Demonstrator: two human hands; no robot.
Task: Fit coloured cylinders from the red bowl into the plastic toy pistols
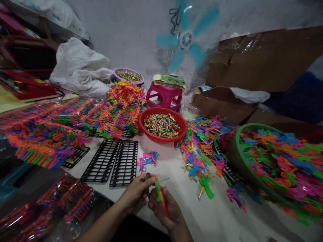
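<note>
My right hand (pixel 165 206) is closed around small plastic toy guns (pixel 158 191), one green and one orange, held together edge-on. Pinched between the thumb and fingers of my left hand (pixel 140 190) is a small red-and-green piece (pixel 147 176), too blurred to name exactly. A thin metal rod (pixel 164 180) sticks out to the right beside the toy guns; what it belongs to is hidden. Just beyond my hands lie pink and blue toy guns (pixel 148 159) on the white table (pixel 166 156). A loose green toy gun (pixel 207 185) lies to the right.
A red basin (pixel 185 129) holds small coloured tubes. Black plastic racks (pixel 123 164) lie left, near rows of packed toy guns (pixel 42 141). On the right stand a heap of toy guns (pixel 202 137) and a green basin (pixel 236 148). Behind are a pink stool (pixel 164 95) and fan (pixel 186 38).
</note>
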